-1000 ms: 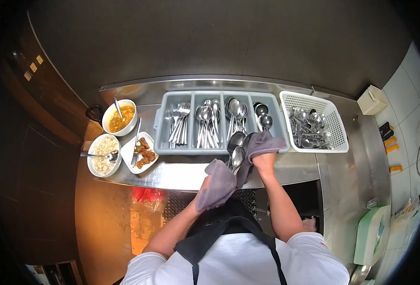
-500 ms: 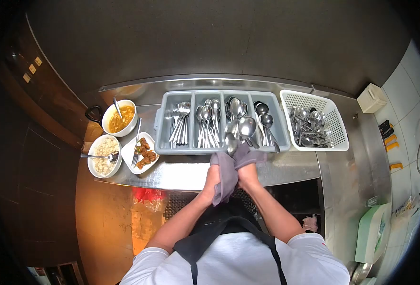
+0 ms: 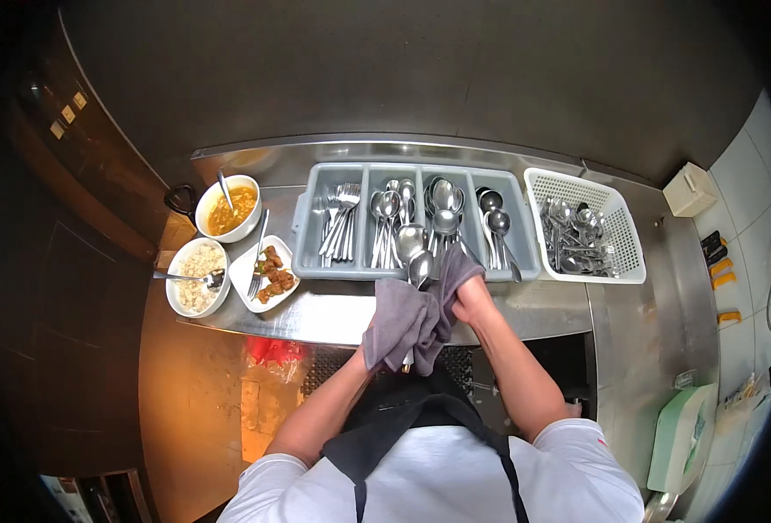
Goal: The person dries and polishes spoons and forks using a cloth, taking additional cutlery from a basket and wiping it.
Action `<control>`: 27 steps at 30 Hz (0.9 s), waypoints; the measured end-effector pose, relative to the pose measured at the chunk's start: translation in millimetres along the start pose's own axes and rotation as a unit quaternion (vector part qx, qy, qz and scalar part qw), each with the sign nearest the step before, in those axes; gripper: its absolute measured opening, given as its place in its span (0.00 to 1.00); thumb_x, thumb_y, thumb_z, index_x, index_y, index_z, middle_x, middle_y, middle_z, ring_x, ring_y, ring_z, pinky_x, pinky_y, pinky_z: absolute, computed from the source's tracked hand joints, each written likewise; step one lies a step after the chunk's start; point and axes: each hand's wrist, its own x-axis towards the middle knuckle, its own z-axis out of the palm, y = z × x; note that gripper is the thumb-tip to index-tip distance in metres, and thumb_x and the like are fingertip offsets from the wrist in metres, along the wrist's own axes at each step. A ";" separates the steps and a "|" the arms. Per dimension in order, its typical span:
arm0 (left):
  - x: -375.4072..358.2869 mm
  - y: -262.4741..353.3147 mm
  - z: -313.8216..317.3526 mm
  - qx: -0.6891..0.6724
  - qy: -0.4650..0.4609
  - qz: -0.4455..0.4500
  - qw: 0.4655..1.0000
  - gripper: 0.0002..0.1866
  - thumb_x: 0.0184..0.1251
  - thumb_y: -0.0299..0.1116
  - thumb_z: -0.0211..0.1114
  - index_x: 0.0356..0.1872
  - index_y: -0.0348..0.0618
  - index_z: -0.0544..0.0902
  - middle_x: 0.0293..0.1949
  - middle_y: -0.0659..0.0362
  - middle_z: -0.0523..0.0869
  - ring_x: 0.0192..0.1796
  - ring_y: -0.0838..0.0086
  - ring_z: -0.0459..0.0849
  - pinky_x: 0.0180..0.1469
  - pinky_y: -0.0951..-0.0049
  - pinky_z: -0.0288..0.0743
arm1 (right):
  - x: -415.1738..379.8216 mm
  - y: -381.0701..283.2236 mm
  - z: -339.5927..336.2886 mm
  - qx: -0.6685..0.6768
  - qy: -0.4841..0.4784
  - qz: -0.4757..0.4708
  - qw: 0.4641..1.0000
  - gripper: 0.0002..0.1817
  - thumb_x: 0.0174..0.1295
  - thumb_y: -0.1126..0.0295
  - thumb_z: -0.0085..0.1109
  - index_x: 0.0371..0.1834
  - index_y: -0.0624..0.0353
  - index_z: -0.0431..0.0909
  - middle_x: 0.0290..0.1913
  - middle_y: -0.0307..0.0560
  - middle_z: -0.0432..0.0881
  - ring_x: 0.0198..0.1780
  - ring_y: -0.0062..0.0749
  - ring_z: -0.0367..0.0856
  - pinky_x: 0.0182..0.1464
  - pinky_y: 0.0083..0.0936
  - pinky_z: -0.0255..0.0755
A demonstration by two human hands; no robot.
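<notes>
1. Gripping spoons (image 3: 419, 265) through purple cloth (image 3: 403, 321) with the left hand (image 3: 373, 326), at the gray tray's front edge (image 3: 359, 274).
2. Touching that cloth with the right hand (image 3: 471, 298); cannot tell whether open or closed under the folds.

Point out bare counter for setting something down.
Bare steel counter shows between the square plate and the cloth, before the gray tray, and right of the white basket. Crowded: left end, with two bowls; tray's near middle, with spoons and cloth.
</notes>
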 end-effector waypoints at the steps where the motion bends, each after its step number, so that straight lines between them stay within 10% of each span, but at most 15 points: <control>1: -2.8 0.2 1.1 -0.195 0.019 -0.084 0.977 0.05 0.65 0.29 0.61 0.38 0.39 0.78 0.35 0.57 0.78 0.44 0.75 0.77 0.41 0.70 0.75 | -5.3 9.4 -3.6 -0.044 0.001 -0.015 0.999 0.11 0.71 0.61 0.50 0.46 0.56 0.77 0.40 0.38 0.79 0.42 0.25 0.78 0.48 0.28 0.74; 3: -11.6 4.7 8.2 -0.555 0.056 -0.236 0.796 0.05 0.64 0.28 0.62 0.37 0.39 0.79 0.37 0.56 0.79 0.44 0.75 0.78 0.41 0.70 0.74 | -22.2 21.4 12.4 -0.062 0.054 -0.049 0.995 0.07 0.68 0.66 0.54 0.43 0.56 0.76 0.39 0.37 0.78 0.41 0.22 0.77 0.45 0.24 0.74; 7: -19.7 27.6 -14.6 -0.321 -0.003 -0.235 0.917 0.11 0.60 0.31 0.64 0.41 0.35 0.82 0.38 0.54 0.85 0.41 0.72 0.83 0.44 0.71 0.77 | -25.6 24.0 19.4 -0.032 0.071 -0.125 0.989 0.05 0.69 0.71 0.51 0.41 0.57 0.77 0.37 0.36 0.80 0.37 0.22 0.78 0.39 0.25 0.76; 15: -35.2 47.0 -24.1 -0.384 0.077 -0.241 0.888 0.13 0.59 0.32 0.65 0.41 0.34 0.82 0.34 0.56 0.86 0.36 0.72 0.84 0.41 0.71 0.77 | -26.4 36.6 8.4 0.000 0.054 -0.181 0.982 0.10 0.70 0.67 0.50 0.48 0.60 0.74 0.42 0.45 0.78 0.43 0.31 0.78 0.46 0.29 0.74; 16: -33.4 47.4 -25.1 -0.404 0.085 -0.250 0.876 0.13 0.59 0.32 0.65 0.41 0.34 0.82 0.34 0.56 0.87 0.37 0.72 0.84 0.41 0.70 0.77 | -26.9 33.8 9.9 -0.236 0.050 -0.301 0.922 0.11 0.68 0.69 0.51 0.49 0.61 0.74 0.42 0.48 0.79 0.44 0.35 0.78 0.47 0.30 0.74; 18: -35.3 42.9 -22.4 -0.341 0.099 -0.252 0.900 0.12 0.58 0.31 0.66 0.39 0.34 0.83 0.34 0.55 0.87 0.37 0.72 0.84 0.41 0.71 0.77 | -30.8 23.6 13.9 -0.639 0.033 -0.469 0.609 0.14 0.63 0.72 0.53 0.51 0.64 0.72 0.41 0.54 0.80 0.45 0.43 0.79 0.50 0.32 0.74; 19: -35.5 40.7 -22.2 -0.309 0.104 -0.251 0.912 0.11 0.58 0.31 0.66 0.38 0.34 0.83 0.34 0.55 0.87 0.38 0.73 0.85 0.42 0.71 0.77 | -26.2 20.0 18.1 -0.570 0.009 -0.397 0.719 0.20 0.57 0.72 0.56 0.54 0.66 0.72 0.43 0.58 0.80 0.48 0.51 0.78 0.52 0.35 0.72; 26: -43.3 52.0 -29.9 -0.354 0.128 -0.243 0.894 0.10 0.56 0.30 0.66 0.36 0.35 0.83 0.34 0.56 0.87 0.39 0.72 0.85 0.42 0.71 0.77 | 6.0 8.9 15.9 -0.618 0.141 -0.284 0.719 0.09 0.64 0.72 0.51 0.43 0.66 0.76 0.41 0.54 0.81 0.45 0.39 0.78 0.47 0.33 0.72; 27: -41.3 49.6 -26.9 -0.349 0.134 -0.247 0.894 0.09 0.56 0.30 0.67 0.36 0.35 0.83 0.34 0.56 0.86 0.39 0.72 0.84 0.42 0.71 0.77 | -5.4 20.9 39.7 -0.257 0.157 -0.255 0.919 0.09 0.66 0.70 0.51 0.40 0.65 0.77 0.38 0.52 0.80 0.44 0.34 0.76 0.46 0.31 0.71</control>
